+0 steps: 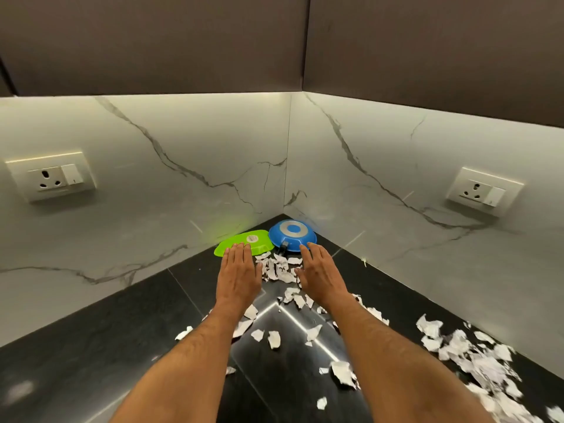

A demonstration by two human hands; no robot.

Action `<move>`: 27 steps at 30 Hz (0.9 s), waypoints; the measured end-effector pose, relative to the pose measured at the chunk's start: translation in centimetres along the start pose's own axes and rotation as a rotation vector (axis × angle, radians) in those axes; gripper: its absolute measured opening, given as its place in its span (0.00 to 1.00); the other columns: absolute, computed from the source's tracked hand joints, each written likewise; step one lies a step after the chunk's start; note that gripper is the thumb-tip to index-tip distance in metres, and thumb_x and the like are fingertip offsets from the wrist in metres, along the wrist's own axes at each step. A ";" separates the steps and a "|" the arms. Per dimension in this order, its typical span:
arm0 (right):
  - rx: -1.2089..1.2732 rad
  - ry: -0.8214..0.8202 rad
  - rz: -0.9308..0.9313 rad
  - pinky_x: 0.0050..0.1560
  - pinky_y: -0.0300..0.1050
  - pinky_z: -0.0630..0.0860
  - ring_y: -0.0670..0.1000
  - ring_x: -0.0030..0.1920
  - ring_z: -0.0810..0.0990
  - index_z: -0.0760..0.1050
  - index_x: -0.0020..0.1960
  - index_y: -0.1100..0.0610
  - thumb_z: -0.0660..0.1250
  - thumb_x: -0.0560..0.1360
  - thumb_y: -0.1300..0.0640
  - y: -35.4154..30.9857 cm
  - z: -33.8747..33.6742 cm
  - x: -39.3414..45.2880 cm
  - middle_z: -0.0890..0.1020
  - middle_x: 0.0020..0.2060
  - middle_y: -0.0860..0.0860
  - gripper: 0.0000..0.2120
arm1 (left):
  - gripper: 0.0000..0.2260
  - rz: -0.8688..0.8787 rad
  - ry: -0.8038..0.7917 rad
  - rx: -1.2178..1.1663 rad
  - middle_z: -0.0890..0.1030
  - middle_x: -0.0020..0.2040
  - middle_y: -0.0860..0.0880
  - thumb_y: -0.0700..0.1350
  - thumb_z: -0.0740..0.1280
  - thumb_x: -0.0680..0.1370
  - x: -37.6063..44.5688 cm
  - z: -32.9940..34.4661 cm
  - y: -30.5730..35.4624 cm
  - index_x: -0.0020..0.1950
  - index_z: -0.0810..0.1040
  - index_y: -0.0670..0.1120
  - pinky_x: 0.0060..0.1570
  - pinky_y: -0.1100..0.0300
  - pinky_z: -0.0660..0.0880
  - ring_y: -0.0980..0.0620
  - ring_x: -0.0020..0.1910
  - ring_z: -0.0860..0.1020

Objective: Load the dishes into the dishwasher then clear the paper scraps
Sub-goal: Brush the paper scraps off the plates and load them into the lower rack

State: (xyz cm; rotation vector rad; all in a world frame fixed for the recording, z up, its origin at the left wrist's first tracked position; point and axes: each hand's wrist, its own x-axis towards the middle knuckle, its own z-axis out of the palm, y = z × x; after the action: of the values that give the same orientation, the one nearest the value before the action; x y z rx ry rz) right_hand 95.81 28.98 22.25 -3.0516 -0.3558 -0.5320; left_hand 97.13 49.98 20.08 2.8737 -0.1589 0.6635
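- Near field: torn paper scraps (476, 361) strewn over the black countertop (91, 346), thickest at the right edge, thinner toward the corner.
- Mid field: left hand (239, 271) and right hand (320, 274) reach forward, palms down, fingers straight and together, gripping nothing.
- Left fingertips (241, 247) reach the near rim of the green plate (244, 242); right fingertips lie just beside the blue pan (292, 235). Contact on the pan: cannot tell.
- Far field: both dishes lie upside down in the countertop corner, side by side. No contents visible; the dishwasher is out of view.
- Judged risk: flat inverted rims on a glossy slab give little purchase, so a dish may slide into the wall.
- Judged risk: dragging dishes back would scatter scraps off the edge.
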 end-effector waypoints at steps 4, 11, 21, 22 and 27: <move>-0.016 0.027 -0.009 0.74 0.54 0.68 0.59 0.68 0.72 0.65 0.76 0.63 0.66 0.80 0.48 -0.1 1.3 3.0 0.73 0.69 0.60 0.30 | 0.27 0.003 0.003 -0.009 0.73 0.70 0.38 0.52 0.65 0.80 3.2 1.4 -0.9 0.74 0.69 0.37 0.76 0.46 0.61 0.41 0.72 0.70; 0.033 -0.008 -0.054 0.74 0.53 0.66 0.58 0.70 0.70 0.62 0.77 0.62 0.63 0.82 0.48 -1.7 5.5 9.5 0.71 0.71 0.60 0.29 | 0.27 -0.045 -0.023 -0.001 0.72 0.72 0.39 0.53 0.62 0.81 6.3 5.3 -5.0 0.75 0.68 0.38 0.77 0.46 0.61 0.42 0.73 0.69; 0.093 -0.177 -0.117 0.70 0.53 0.70 0.58 0.66 0.71 0.64 0.75 0.61 0.63 0.82 0.50 -3.7 14.4 16.5 0.72 0.69 0.59 0.26 | 0.24 -0.193 -0.069 -0.034 0.76 0.67 0.40 0.51 0.64 0.81 10.6 12.9 -10.4 0.71 0.71 0.38 0.75 0.47 0.64 0.42 0.68 0.73; 0.109 -0.203 -0.102 0.69 0.53 0.71 0.58 0.65 0.72 0.66 0.74 0.61 0.63 0.82 0.50 -3.5 15.3 17.1 0.72 0.67 0.58 0.24 | 0.24 -0.203 -0.088 -0.048 0.76 0.67 0.39 0.51 0.65 0.80 11.2 14.1 -10.3 0.71 0.72 0.37 0.74 0.47 0.65 0.42 0.67 0.74; 0.129 -0.228 0.021 0.66 0.54 0.72 0.56 0.60 0.73 0.72 0.65 0.60 0.63 0.82 0.53 -1.3 18.8 17.9 0.75 0.59 0.57 0.15 | 0.18 -0.145 -0.175 -0.155 0.80 0.59 0.39 0.48 0.67 0.79 13.5 18.4 -6.3 0.65 0.76 0.38 0.69 0.46 0.71 0.41 0.60 0.78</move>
State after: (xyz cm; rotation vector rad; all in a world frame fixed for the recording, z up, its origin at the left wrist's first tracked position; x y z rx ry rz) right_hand 118.13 35.36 10.61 -2.9910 -0.3485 -0.1518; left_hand 117.92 51.53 8.80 2.7577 -0.0237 0.3557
